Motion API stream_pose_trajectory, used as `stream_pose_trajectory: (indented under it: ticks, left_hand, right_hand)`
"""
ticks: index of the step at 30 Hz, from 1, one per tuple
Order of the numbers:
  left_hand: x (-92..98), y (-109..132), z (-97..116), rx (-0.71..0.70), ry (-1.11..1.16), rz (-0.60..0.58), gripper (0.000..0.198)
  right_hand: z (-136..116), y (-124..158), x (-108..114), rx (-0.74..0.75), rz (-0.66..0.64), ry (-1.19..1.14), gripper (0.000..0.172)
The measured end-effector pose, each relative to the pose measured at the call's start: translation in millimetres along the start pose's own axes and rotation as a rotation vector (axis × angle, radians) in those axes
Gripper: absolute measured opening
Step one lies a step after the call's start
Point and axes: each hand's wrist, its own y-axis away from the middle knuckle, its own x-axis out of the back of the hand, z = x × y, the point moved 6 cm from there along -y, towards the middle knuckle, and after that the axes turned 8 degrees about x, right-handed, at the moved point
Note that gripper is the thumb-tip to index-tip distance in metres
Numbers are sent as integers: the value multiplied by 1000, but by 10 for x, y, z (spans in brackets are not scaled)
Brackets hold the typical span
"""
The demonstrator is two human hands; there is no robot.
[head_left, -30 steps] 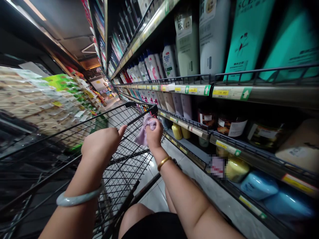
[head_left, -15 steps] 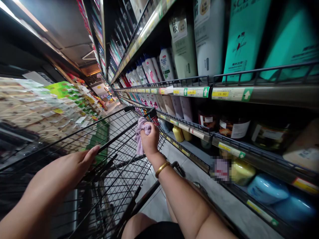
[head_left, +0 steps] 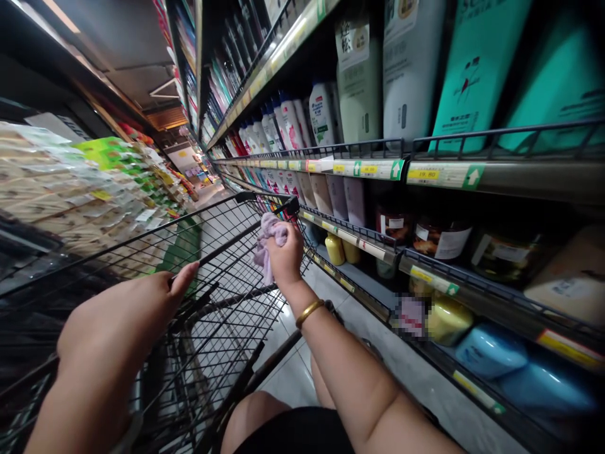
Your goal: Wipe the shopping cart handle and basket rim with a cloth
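Observation:
My right hand (head_left: pixel 284 255), with a gold bangle at its wrist, is closed around a crumpled lilac cloth (head_left: pixel 265 255). It is held over the far right part of a black wire shopping cart (head_left: pixel 231 252), close to the rim. At the left, my left hand (head_left: pixel 118 315) is closed over a dark bar of the cart. Its thumb points along the bar, while the other fingers are mostly hidden behind the hand. The cart's wire basket shows grey floor through its mesh.
Along the right runs a shelf (head_left: pixel 439 176) with wire guards, price tags and bottles (head_left: pixel 362 94). Jars (head_left: pixel 442 234) and yellow and blue bottles (head_left: pixel 491 350) sit lower. Packaged goods (head_left: pixel 61 183) are stacked at the left. Tiled floor (head_left: pixel 212 211) leads down the aisle.
My left hand has shifted slightly right and up in view, its thumb still on the cart. The cloth remains in my right hand and is bunched a little differently. The view has shifted slightly.

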Motion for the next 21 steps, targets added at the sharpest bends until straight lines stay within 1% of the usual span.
stream_pose_trajectory:
  ticks: [1,3,5,6,7,8,9,11,13,14,15,16,17,21]
  left_hand:
    - [48,49,35,71,-62,27,90]
    - [95,123,105,192,-217,-10,92]
    - [120,161,182,238,-298,-64,92]
    - [133,168,219,236,-305,-70,93]
    - [144,171,244,235,-306,-68,94]
    - [150,173,257,238,-303,-64,97]
    - [154,176,261,244,-299,-60,100]
    - [150,186,252,263,-294,-66,104]
    - [145,196,255,255,-278,-75,103]
    - [146,200,258,249,-268,-74,101]
    - [147,202,264,238,-259,-70,99]
    - [149,204,266,231,-252,-63,98]
    - [149,205,263,231,-246,-57,98]
    - [133,203,230,255,-224,-45,97]
  right_hand:
    - [-105,40,-32,44,-35,-1,24]
    - [-403,173,-160,199,-176,-46,26]
    - [-670,329,-294,368,-338,-110,28]
    - [-737,380,-331,419,-388,-136,30]
    - [-742,395,-339,433,-402,-150,30]
    - [-685,370,-318,409,-377,-155,29]
    - [-574,312,-271,351,-319,-155,28]
    - [-260,158,-139,175,-173,-164,24]
    - [37,30,-17,-8,-50,-183,22]
    - [128,-9,20,-71,-16,-190,21]
    - [165,-30,38,-106,-3,-194,21]
    - [145,-32,34,-108,-11,-198,21]
    - [75,-17,9,-80,-41,-205,20]
    - [-420,155,-211,181,-307,-281,21]
